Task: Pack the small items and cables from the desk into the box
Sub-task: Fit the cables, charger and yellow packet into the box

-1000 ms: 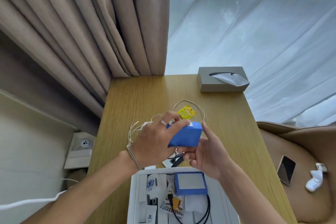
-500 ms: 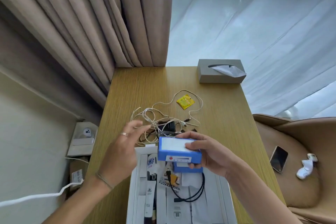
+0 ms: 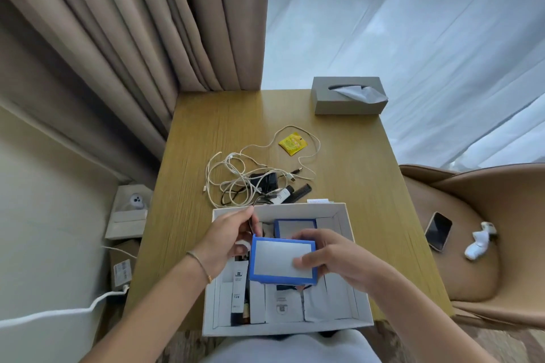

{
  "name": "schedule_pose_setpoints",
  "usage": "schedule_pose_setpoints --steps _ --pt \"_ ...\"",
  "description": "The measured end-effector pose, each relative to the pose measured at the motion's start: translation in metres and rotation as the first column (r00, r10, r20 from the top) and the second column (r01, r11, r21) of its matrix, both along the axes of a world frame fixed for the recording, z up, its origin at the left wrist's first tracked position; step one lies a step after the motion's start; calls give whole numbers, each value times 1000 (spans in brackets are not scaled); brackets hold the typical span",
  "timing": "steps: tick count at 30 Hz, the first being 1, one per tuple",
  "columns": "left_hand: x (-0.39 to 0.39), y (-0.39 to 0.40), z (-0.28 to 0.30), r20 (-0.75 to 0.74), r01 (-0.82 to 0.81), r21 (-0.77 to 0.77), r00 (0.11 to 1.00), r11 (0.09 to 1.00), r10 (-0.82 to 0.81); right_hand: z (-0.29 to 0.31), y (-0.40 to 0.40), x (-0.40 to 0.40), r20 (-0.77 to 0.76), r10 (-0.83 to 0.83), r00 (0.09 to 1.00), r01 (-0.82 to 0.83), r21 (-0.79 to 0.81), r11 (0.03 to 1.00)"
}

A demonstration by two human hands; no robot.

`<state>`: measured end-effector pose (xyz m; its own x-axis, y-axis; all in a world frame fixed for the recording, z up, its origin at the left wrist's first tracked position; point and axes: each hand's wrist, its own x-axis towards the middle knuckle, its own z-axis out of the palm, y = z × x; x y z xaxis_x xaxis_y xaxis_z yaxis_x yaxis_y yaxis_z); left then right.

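wooden desk [image 3: 354, 174], beige curtains [image 3: 132, 38], tan chair [image 3: 477, 244]

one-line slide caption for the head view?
Right hand holds a blue-edged case over the open white box; left hand reaches in; cables remain on the desk.

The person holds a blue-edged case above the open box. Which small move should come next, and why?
Probably lower the blue-edged case into the white box and let go. Both the right hand and the left hand already hold it right over the box, and the tangled cables, comb and yellow packet still wait on the desk.
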<state>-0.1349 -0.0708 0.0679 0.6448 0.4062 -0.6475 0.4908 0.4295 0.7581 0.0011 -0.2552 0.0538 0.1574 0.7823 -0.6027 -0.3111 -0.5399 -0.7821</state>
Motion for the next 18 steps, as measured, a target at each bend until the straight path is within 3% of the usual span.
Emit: schedule_pose_setpoints --steps 4,11,18 --pt "-6 -8 -3 -47 77 139 996 987 -71 -14 -12 -4 102 57 993 -47 -100 994" --pt "-10 -12 -11 16 159 294 985 942 -171 -33 -21 -10 269 207 941 -165 -169 972" --pt "-13 -7 -23 28 145 394 985 908 -169 -48 -22 -15 360 331 872 -253 -246 936"
